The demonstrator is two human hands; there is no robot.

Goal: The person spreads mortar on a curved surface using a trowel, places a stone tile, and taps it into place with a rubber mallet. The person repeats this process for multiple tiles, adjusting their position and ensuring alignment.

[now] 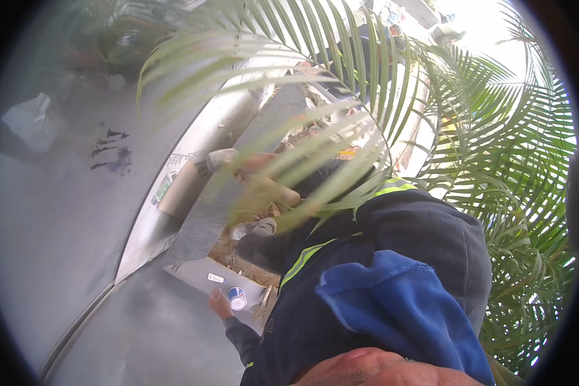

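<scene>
My right hand (258,166), partly behind blurred palm leaves, is closed around a pale grey block-like object (220,159). That object is at the edge of a long dark grey slab (199,222); its exact kind is too blurred to make out. Lower down, my left hand (220,305) rests with its fingers outstretched on a lighter grey surface. Just to its right is a small white and blue can (237,298). A small white label-like piece (215,278) lies above the can. Bare soil (241,260) shows between the slab and my body.
Palm fronds (495,148) hang across the upper and right side. A cardboard-like brown piece (181,188) is beside the slab. A blue cloth (392,296) hangs over my dark clothes. My shoe (254,228) is on the soil. Another person in dark clothing (367,48) is beyond the leaves.
</scene>
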